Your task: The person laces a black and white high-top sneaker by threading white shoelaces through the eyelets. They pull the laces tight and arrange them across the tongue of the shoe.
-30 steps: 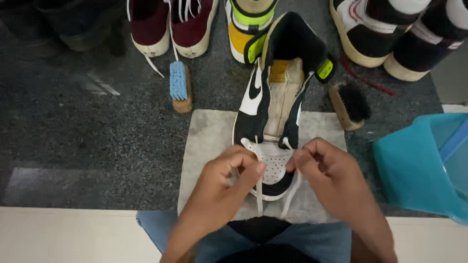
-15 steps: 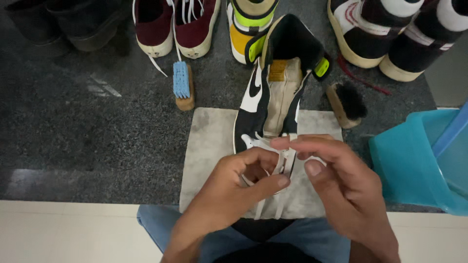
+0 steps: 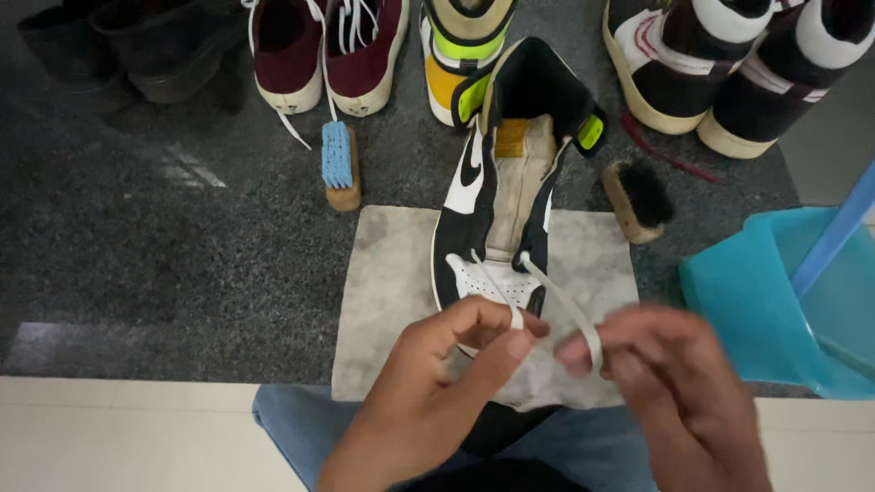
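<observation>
A black and white high-top sneaker (image 3: 497, 196) with a tan tongue lies on a grey cloth (image 3: 387, 292), toe toward me. A white lace runs out of its lowest eyelets in two ends. My left hand (image 3: 437, 387) pinches the left lace end (image 3: 497, 292) between thumb and forefinger just below the toe. My right hand (image 3: 679, 396), blurred with motion, holds the right lace end (image 3: 565, 305) pulled out toward the lower right. Both hands hover over the near edge of the cloth.
A blue-bristled wooden brush (image 3: 339, 166) lies left of the sneaker and a dark-bristled brush (image 3: 636, 199) lies right of it. A teal plastic tub (image 3: 775, 301) stands at the right. Several other shoes (image 3: 324, 50) line the far side of the dark speckled floor.
My hands have drawn back from the toe toward me and apart, pulling the two lace ends out longer from the lowest eyelets. The view has shifted slightly.
</observation>
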